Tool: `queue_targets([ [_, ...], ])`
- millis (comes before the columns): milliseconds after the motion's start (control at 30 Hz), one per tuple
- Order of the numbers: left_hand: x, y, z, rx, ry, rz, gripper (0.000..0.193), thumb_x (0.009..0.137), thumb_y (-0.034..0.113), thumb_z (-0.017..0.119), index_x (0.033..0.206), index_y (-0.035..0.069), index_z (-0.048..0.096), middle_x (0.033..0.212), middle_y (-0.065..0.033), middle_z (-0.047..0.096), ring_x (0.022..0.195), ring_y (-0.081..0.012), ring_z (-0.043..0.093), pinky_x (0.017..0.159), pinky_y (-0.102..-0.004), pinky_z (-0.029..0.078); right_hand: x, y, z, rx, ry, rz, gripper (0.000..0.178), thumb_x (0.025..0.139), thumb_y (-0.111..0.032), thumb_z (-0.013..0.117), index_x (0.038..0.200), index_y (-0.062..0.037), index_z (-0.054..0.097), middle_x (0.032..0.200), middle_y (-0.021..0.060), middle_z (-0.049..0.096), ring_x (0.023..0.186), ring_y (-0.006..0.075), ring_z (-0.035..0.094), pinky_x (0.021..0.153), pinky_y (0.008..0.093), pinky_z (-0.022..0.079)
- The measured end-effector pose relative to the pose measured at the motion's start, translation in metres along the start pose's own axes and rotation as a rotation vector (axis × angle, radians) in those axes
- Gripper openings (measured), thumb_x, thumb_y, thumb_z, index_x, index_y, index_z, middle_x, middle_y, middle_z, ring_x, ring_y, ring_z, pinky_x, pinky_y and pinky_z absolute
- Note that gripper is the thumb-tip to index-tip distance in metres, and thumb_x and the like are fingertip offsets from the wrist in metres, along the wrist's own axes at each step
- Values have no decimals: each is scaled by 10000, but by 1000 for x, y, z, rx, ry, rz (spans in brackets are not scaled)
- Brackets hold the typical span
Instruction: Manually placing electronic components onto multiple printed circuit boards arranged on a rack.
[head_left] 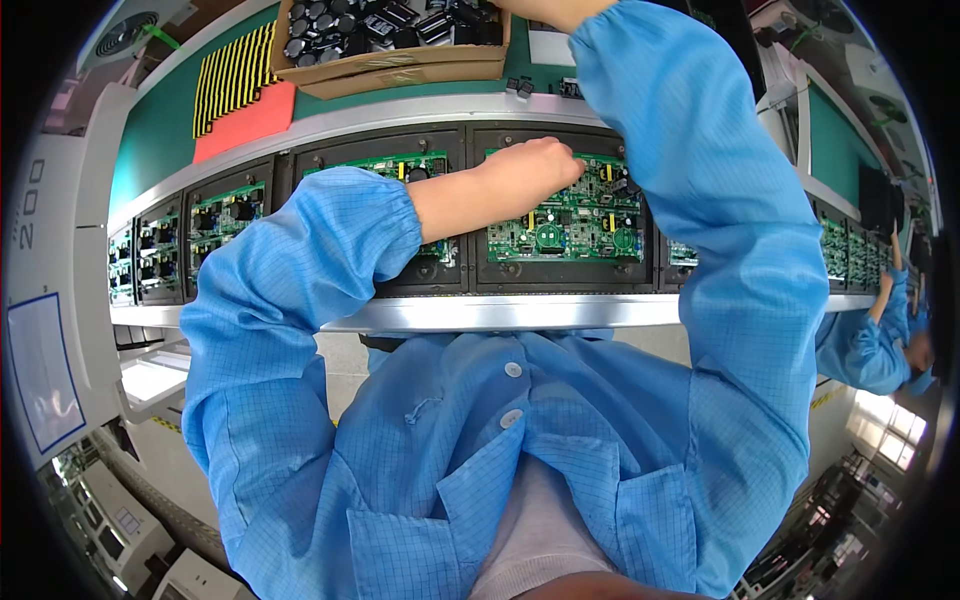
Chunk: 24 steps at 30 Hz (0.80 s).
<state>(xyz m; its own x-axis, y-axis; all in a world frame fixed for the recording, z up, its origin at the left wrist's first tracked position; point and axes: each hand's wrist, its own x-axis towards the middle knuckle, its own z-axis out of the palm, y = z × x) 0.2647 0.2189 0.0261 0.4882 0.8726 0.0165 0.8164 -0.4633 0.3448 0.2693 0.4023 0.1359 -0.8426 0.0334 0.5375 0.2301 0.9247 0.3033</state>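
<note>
Front board: the green circuit board (575, 215) is sitting in a dark tray (570, 279) in front of the person, under the left hand
Left hand (535, 172): resting at the upper part of the board, its fingers curling down and their tips partly hiding; cannot tell whether it is pinching a part
Right wrist (548, 8): showing just beyond the right end of the carton; the right hand itself is lying past the top edge, so cannot tell its state
Carton (400, 76): standing on the green surface (158, 140), holding many dark cylindrical parts (325, 22); a few small dark parts (519, 88) are lying near it
Board progress: yellow parts and a dark part near the upper right are already standing on the front board; two round green spots low on it are looking bare, so I am judging it partly filled
Left trays (228, 217): carrying boards with bulky dark parts, seemingly fuller
Right tray: its board (682, 254) is mostly hiding behind the sleeve; cannot tell its progress
</note>
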Motion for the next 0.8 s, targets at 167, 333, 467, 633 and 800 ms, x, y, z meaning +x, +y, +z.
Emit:
queue_targets([
  [167,7,-2,-7,-176,-57,10,232,852,-20,616,1073,-8,686,1030,-180,699,991,-386,693,878,-445,580,-5,37,42,-170,-124,14,107,838,-190,634,822,-156,735,899,49,689,974,241,630,838,393,483],
  [333,2,-19,-2,-277,19,40,349,760,-94,707,1096,-2,691,1013,-167,701,968,-391,688,881,-432,579,2,35,21,-46,-58,-98,91,853,-187,660,892,-127,718,925,82,672,929,271,640,807,416,476],
  [467,-1,-13,9,-187,64,-5,295,808,-20,688,1098,31,712,1018,-159,722,981,-332,701,873,-441,571,-19,22,-28,373,101,76,126,904,-100,680,1024,-65,693,931,99,641,928,320,655,776,402,515],
  [633,-8,-23,-22,-62,215,297,394,806,17,722,1191,101,736,1211,-109,709,1042,-314,654,962,-416,545,-111,18,-102,550,52,214,207,899,-56,732,1104,-50,709,975,65,656,842,201,628,750,311,515],
  [800,8,-116,-136,-243,759,507,268,783,-7,653,1032,52,734,985,-146,705,955,-369,644,848,-433,544,-231,-23,-155,828,-220,757,297,862,45,736,1146,-31,694,1082,36,611,842,116,557,787,239,493],
])
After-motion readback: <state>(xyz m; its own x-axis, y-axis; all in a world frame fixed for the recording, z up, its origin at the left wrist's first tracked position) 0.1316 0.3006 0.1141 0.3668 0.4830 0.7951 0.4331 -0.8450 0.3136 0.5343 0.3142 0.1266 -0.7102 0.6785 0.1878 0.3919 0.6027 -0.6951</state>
